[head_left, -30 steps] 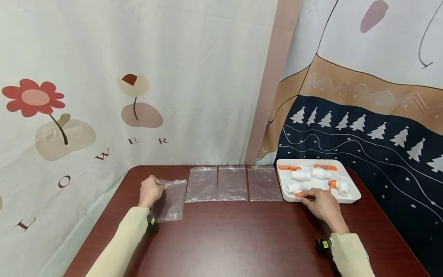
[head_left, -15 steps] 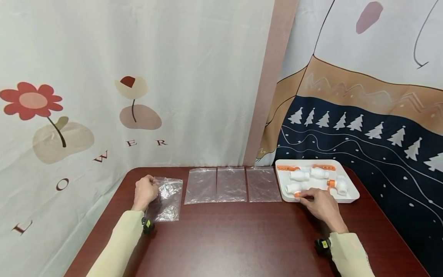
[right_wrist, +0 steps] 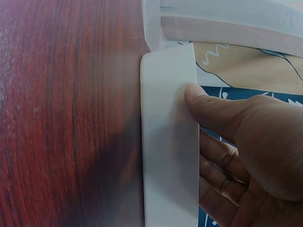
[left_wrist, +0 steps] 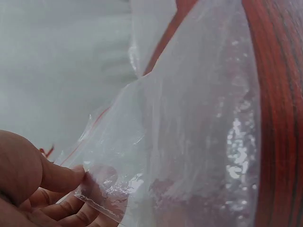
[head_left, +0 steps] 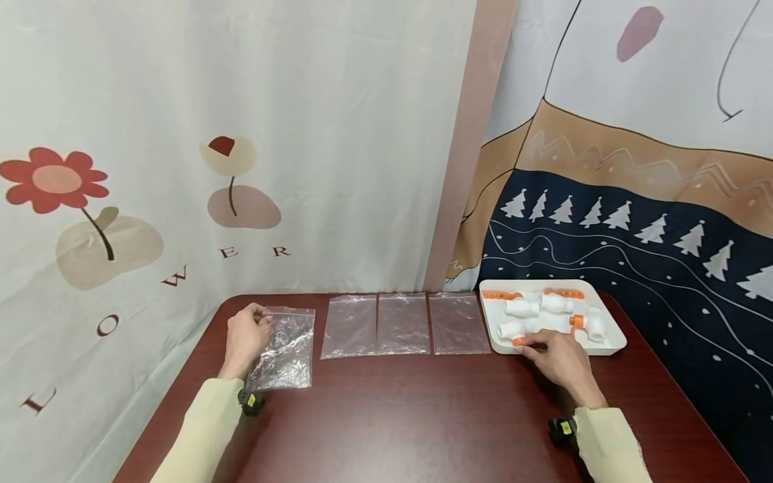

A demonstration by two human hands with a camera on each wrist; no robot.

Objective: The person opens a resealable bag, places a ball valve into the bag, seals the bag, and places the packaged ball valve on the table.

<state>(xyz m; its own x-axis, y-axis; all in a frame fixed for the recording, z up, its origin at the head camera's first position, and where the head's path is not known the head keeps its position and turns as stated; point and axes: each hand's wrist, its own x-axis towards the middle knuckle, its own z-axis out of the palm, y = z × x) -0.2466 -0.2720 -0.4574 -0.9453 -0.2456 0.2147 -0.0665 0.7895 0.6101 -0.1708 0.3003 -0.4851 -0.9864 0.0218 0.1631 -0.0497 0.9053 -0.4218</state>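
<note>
In the head view, my left hand [head_left: 246, 339] pinches the top left corner of a clear zip-lock bag [head_left: 286, 355] at the left of the table. The left wrist view shows that bag [left_wrist: 199, 123] close up, its red zip line running from the thumb. My right hand [head_left: 561, 362] grips the near wall of a white tray [head_left: 612, 345]. In the right wrist view the thumb lies against the tray wall [right_wrist: 168, 142], other fingers behind it. Beside these fingers lies a white pipe valve [head_left: 510, 329] with an orange handle, partly hidden.
Three flat clear bags lie in a row along the back, the middle one [head_left: 403, 324] between two others. Inside the tray are more white fittings [head_left: 522, 307] and orange strips [head_left: 564, 293]. Printed curtains [head_left: 338, 147] hang right behind the table [head_left: 386, 416].
My left hand has moved left and slightly up, drawing the bag away from the row. The right hand keeps its place at the tray. The head view has shifted slightly.
</note>
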